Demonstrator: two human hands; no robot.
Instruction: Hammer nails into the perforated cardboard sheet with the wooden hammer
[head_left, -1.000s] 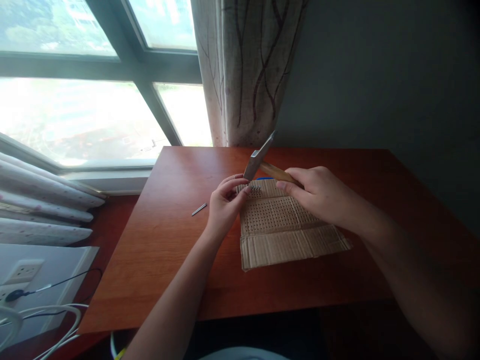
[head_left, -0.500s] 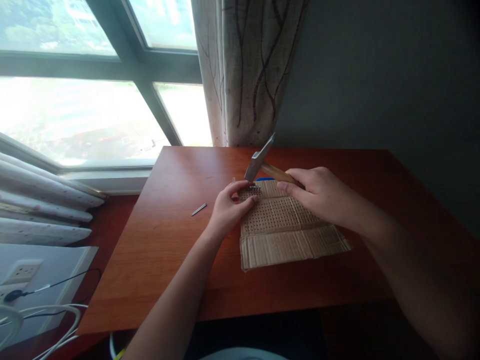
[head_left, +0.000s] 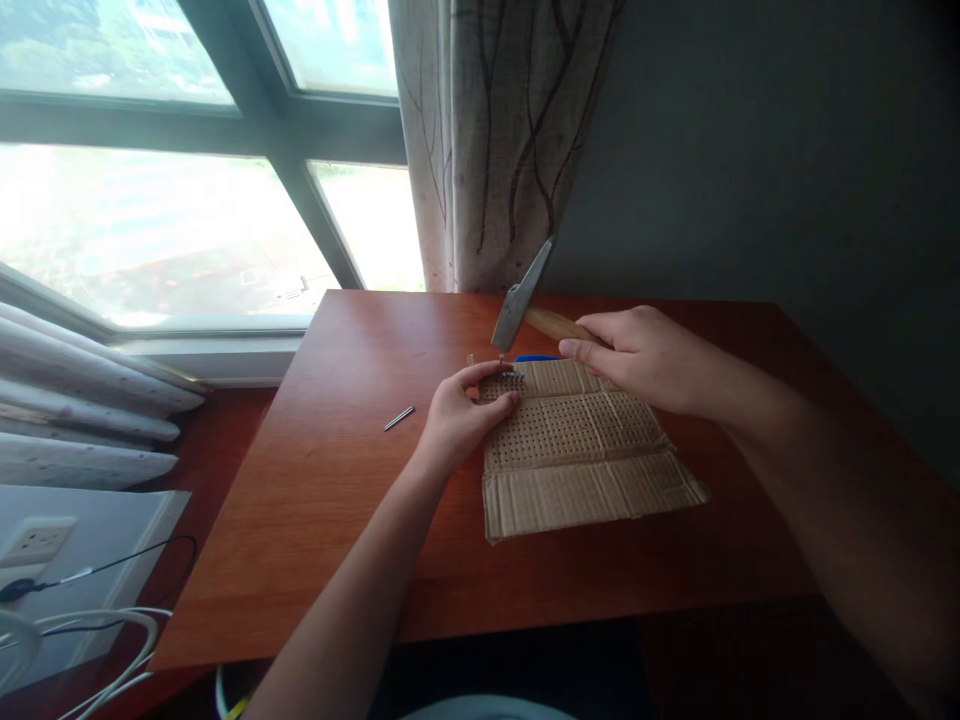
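Observation:
My right hand (head_left: 637,350) is closed around the wooden handle of a hammer (head_left: 519,302). The metal head is raised a little above the fingertips of my left hand (head_left: 469,405). That hand rests at the far left corner of a piece of corrugated cardboard (head_left: 585,490), its thumb and forefinger curved around a row of small shiny metal bits (head_left: 513,375). One thin metal tip (head_left: 502,357) sticks up behind the forefinger, under the hammer head; the fingers hide what they grip. Rows of small holes cover the cardboard's middle.
Left of the cardboard, a slim metal rod (head_left: 399,418) lies on the wooden table (head_left: 322,540). A blue object (head_left: 536,358) shows partly behind the cardboard. Beyond the table are a window and a curtain (head_left: 510,150); cables (head_left: 142,630) hang at the lower left.
The hammer and my right hand have risen, so the head is now apart from my left fingertips. My left hand stays in place on the cardboard.

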